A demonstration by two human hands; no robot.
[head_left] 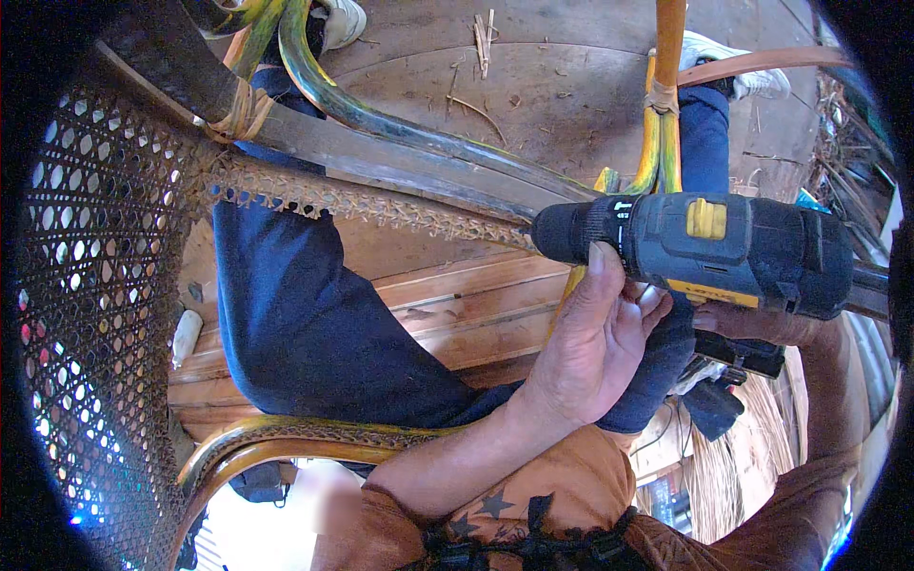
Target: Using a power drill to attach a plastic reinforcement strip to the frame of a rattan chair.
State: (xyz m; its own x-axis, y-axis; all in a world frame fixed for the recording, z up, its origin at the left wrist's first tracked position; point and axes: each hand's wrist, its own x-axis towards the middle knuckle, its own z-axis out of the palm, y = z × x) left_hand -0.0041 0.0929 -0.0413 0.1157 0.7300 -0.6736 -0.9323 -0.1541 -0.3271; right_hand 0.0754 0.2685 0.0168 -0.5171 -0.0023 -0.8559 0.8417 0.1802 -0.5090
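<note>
Wooden floorboards fill the background. At centre right my left hand (595, 333) cups the drill (705, 249), thumb pressed along its chuck; my right hand (762, 324) grips its handle, fingers mostly hidden. If the bit skids off the cane frame (381, 205), it could tear the weave (105, 285).

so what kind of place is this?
Probably a rattan or cane furniture workshop. A woven cane panel on a bent rattan frame, cane scraps on the wooden floor, and a cordless drill held in both hands.
</note>
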